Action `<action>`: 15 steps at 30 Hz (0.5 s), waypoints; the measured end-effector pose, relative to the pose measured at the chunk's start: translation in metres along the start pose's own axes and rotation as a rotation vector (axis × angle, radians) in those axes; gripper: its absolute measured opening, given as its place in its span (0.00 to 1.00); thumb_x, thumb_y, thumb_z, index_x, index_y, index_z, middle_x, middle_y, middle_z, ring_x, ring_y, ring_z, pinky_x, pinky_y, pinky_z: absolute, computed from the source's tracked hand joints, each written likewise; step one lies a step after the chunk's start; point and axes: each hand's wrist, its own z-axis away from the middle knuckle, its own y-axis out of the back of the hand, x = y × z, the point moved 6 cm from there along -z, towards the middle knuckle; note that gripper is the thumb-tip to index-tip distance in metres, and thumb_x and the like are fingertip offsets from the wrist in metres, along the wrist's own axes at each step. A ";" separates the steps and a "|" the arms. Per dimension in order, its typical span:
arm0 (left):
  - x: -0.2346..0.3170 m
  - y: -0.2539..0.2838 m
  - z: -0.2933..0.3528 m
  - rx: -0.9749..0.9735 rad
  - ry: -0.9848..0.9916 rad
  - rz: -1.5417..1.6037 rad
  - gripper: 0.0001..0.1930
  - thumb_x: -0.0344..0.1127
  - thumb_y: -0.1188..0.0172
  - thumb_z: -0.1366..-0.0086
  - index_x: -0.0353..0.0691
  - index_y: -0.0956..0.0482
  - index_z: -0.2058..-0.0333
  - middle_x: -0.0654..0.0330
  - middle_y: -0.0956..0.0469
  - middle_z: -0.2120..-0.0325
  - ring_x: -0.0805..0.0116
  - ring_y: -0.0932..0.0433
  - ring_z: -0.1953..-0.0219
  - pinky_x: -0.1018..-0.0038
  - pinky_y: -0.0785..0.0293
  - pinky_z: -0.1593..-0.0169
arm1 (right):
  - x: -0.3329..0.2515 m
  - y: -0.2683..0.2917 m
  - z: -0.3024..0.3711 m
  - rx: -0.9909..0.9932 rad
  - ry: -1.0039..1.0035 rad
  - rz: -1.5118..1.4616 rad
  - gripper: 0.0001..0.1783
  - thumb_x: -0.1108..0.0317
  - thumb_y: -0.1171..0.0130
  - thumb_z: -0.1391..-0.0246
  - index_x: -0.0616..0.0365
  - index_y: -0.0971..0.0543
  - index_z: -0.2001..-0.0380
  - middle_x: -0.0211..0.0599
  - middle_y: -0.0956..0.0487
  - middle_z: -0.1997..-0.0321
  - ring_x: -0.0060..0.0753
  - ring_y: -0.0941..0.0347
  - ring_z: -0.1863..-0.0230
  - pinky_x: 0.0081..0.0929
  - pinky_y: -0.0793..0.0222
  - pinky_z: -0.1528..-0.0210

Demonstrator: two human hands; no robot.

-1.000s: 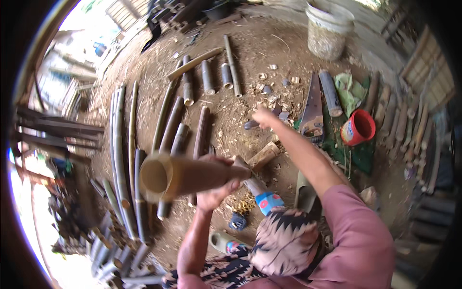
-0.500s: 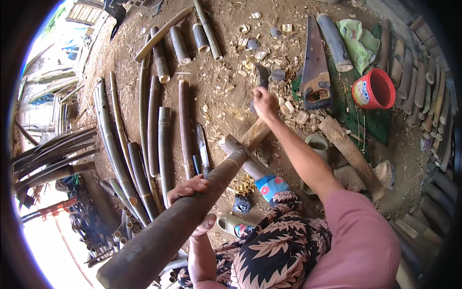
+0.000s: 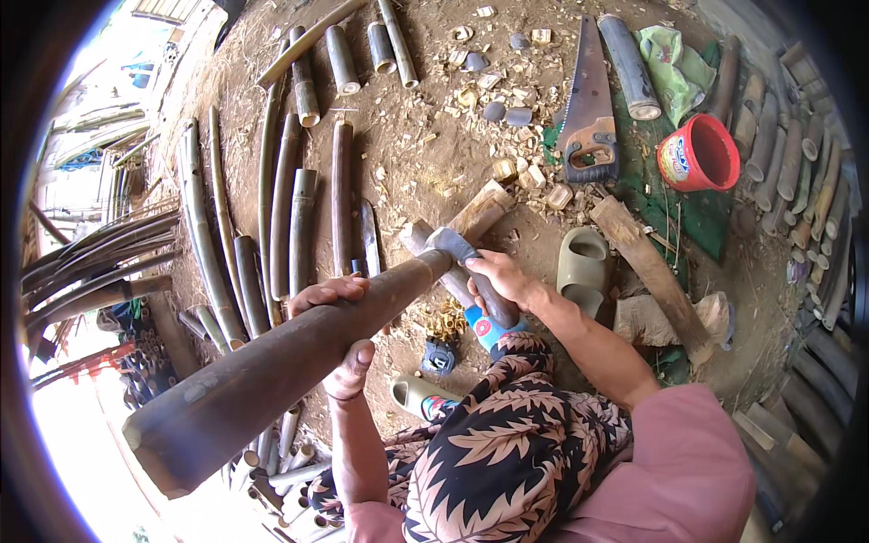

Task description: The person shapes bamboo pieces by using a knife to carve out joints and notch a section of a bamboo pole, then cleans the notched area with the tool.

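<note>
A thick, dark bamboo pole point(image 3: 299, 353) slants across the front, its wide end toward me at lower left. My left hand point(image 3: 348, 369) wraps round it from below, fingers over the far side and thumb on the near side. The pole's narrower far end rests by a short wooden piece point(image 3: 480, 215) lying on the ground. My right hand point(image 3: 502, 277) is closed round the dark handle of a short hatchet-like tool point(image 3: 450, 242). Its grey metal head meets the far end of the pole, and its exact shape is partly hidden by my fingers.
Wood chips point(image 3: 520, 167) litter the ground ahead. A handsaw point(image 3: 588, 109), a red bucket point(image 3: 699, 154) and a green bag point(image 3: 674, 68) lie at the right. Bamboo lengths point(image 3: 303, 226) and a long knife point(image 3: 370, 240) lie left. A tape measure point(image 3: 439, 357) sits by my foot.
My right hand has come down and toward me, bringing the tool from over the chips to the pole's far end. The pole has shifted slightly left and toward me in view.
</note>
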 end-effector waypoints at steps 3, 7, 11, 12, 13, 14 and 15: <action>0.002 0.001 0.003 0.008 0.010 0.006 0.39 0.51 0.20 0.56 0.41 0.32 0.51 0.56 0.24 0.59 0.58 0.25 0.52 0.60 0.31 0.42 | 0.004 0.009 0.003 0.064 -0.039 0.060 0.15 0.59 0.51 0.34 0.60 0.32 0.55 0.38 0.26 0.75 0.32 0.27 0.83 0.35 0.27 0.84; 0.002 -0.002 0.002 0.002 0.002 -0.007 0.40 0.50 0.20 0.56 0.40 0.33 0.50 0.55 0.24 0.58 0.59 0.25 0.51 0.58 0.32 0.41 | 0.008 0.021 0.018 0.162 -0.059 0.095 0.14 0.59 0.51 0.35 0.60 0.32 0.57 0.38 0.27 0.76 0.33 0.27 0.84 0.36 0.28 0.85; -0.001 -0.007 -0.001 -0.054 0.009 0.023 0.40 0.46 0.21 0.54 0.37 0.36 0.49 0.52 0.25 0.56 0.57 0.26 0.50 0.56 0.33 0.40 | 0.022 0.024 0.033 0.200 -0.058 0.041 0.14 0.59 0.51 0.36 0.61 0.31 0.58 0.40 0.26 0.77 0.36 0.27 0.85 0.38 0.27 0.84; -0.002 -0.007 -0.002 -0.072 -0.010 0.015 0.40 0.45 0.21 0.53 0.37 0.36 0.48 0.52 0.25 0.56 0.58 0.26 0.49 0.58 0.31 0.42 | 0.023 0.030 0.036 0.187 -0.065 0.019 0.15 0.59 0.51 0.36 0.61 0.31 0.57 0.41 0.26 0.77 0.37 0.27 0.84 0.39 0.27 0.84; 0.000 -0.006 -0.002 -0.064 0.005 0.013 0.40 0.44 0.21 0.53 0.36 0.36 0.48 0.51 0.25 0.56 0.58 0.26 0.50 0.58 0.30 0.42 | 0.022 0.031 0.037 0.164 -0.076 -0.001 0.15 0.59 0.51 0.36 0.61 0.31 0.57 0.41 0.26 0.76 0.37 0.27 0.84 0.40 0.27 0.83; 0.002 -0.006 -0.002 -0.052 0.019 0.011 0.40 0.44 0.22 0.53 0.36 0.36 0.48 0.51 0.25 0.55 0.59 0.26 0.50 0.59 0.29 0.43 | 0.026 0.034 0.039 0.088 -0.223 -0.111 0.17 0.59 0.51 0.36 0.63 0.30 0.55 0.42 0.25 0.76 0.39 0.26 0.83 0.41 0.26 0.82; 0.003 0.002 0.002 -0.024 0.036 0.007 0.39 0.43 0.22 0.53 0.36 0.36 0.48 0.51 0.25 0.55 0.59 0.26 0.50 0.60 0.29 0.44 | 0.019 0.027 0.050 0.083 -0.252 -0.091 0.17 0.61 0.50 0.37 0.66 0.30 0.54 0.42 0.25 0.76 0.39 0.26 0.82 0.39 0.25 0.79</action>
